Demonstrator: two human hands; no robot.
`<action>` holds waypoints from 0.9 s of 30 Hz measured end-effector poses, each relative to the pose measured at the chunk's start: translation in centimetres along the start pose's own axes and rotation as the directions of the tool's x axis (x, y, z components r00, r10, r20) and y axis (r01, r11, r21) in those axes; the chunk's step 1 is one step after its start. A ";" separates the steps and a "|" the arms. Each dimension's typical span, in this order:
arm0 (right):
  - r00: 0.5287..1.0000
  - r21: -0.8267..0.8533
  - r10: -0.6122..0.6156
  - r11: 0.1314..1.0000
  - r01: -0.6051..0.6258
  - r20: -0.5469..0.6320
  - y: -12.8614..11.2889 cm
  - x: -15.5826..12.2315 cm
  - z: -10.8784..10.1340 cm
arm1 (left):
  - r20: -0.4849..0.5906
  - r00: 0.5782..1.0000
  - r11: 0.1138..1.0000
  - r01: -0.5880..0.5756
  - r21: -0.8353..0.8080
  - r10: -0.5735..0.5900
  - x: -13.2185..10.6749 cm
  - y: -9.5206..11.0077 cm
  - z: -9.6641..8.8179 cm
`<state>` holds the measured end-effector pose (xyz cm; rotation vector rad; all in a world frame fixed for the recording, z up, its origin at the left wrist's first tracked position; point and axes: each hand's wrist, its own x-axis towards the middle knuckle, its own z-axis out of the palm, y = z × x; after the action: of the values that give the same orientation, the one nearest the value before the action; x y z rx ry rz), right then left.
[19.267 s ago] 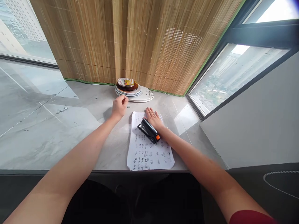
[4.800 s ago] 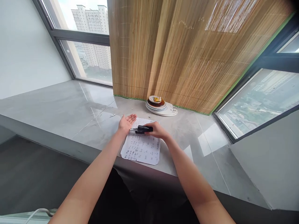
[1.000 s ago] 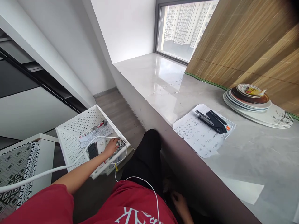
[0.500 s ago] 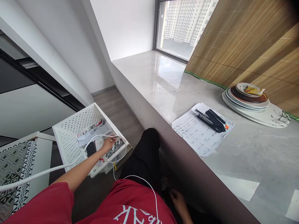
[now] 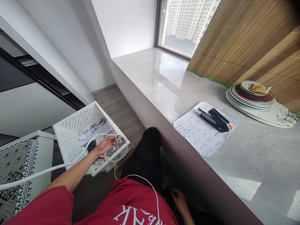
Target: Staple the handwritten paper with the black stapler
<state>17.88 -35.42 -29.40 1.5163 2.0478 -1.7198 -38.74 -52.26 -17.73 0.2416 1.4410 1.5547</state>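
Turned palm-up since the earlier frame, the left hand (image 5: 105,145) has a half-curled grip; whether it pinches anything I cannot tell, nor with the shadowed right hand (image 5: 179,198), bottom centre. Lower left, the white perforated basket (image 5: 82,118) holds small grey metallic pieces (image 5: 118,144) and printed paper (image 5: 93,134). Centre right, the black stapler (image 5: 218,122) lies opened on handwritten paper (image 5: 195,135).

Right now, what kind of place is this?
It looks like a room in someone's home. The clues are the patterned plates stacked on a wide, shiny window ledge, the bamboo blind, and the window with a tall building outside.
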 end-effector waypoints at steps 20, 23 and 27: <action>1.000 -0.035 -0.001 0.999 0.001 0.004 0.4 0.0 0.0 | -0.416 0.904 0.784 0.186 0.592 0.100 2.5 -1.4 -1.1; 1.000 -0.031 0.004 1.000 -0.004 0.005 0.3 0.0 0.0 | -0.359 0.919 0.619 0.187 0.763 0.165 2.5 -1.5 -1.2; 1.000 -0.017 0.019 1.000 -0.019 0.000 -0.1 -0.2 -0.1 | -0.186 0.968 0.422 0.100 0.901 0.168 2.1 -1.9 -0.7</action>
<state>17.98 -35.51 -29.18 1.5260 2.0357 -1.6916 -39.39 -51.52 -20.52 0.7426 2.4185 0.6399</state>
